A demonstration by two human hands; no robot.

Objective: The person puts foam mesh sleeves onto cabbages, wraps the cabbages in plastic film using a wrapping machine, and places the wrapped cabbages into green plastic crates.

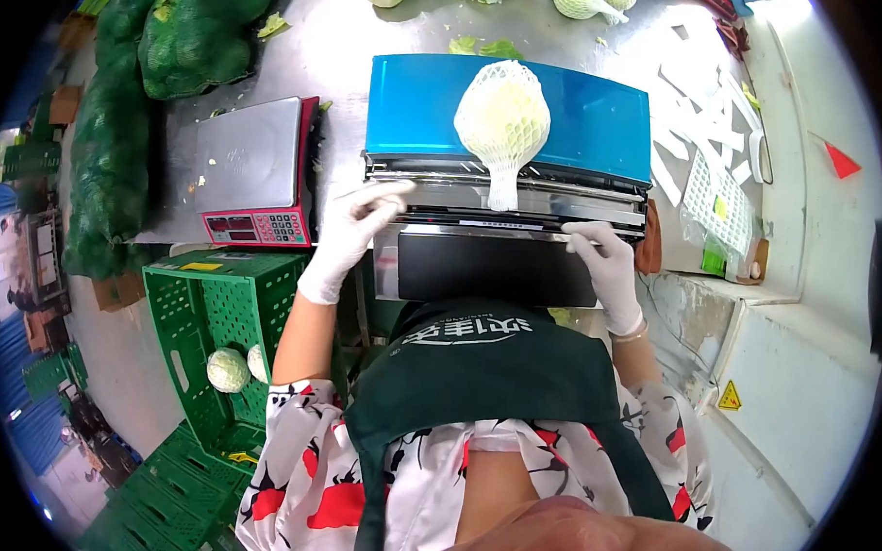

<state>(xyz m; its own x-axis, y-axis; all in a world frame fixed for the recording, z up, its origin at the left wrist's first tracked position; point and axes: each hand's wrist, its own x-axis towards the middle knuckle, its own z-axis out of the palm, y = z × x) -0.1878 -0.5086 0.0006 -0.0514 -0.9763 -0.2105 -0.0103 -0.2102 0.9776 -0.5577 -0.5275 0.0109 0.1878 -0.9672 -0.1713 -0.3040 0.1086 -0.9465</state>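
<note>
Sacks: dark green mesh sacks, bulging, stacked at the far left.
Crate: a green perforated plastic crate below the worktop, with round pale heads in it.
Scale: a red weighing scale with a grey metal plate, just left of the machine.
Left hand: the white-gloved left hand is at the machine's left end, fingers and thumb bent toward each other; whether anything lies between them, one cannot tell.
Machine: a long wrapping machine with a glossy blue top, silver rails and a black front plate.
Cabbage: a pale yellow-green, rounded cabbage in a white foam net, resting on the blue top. The diamond mesh stretches wide over the body, then narrows to a gathered white neck, which points toward the person and lies across the rails.
Right hand: the white-gloved right hand has bent fingers by the front plate's right end; its grip cannot be told.
Foam: flat white foam nets, piled right of the machine on the metal worktop.
</note>
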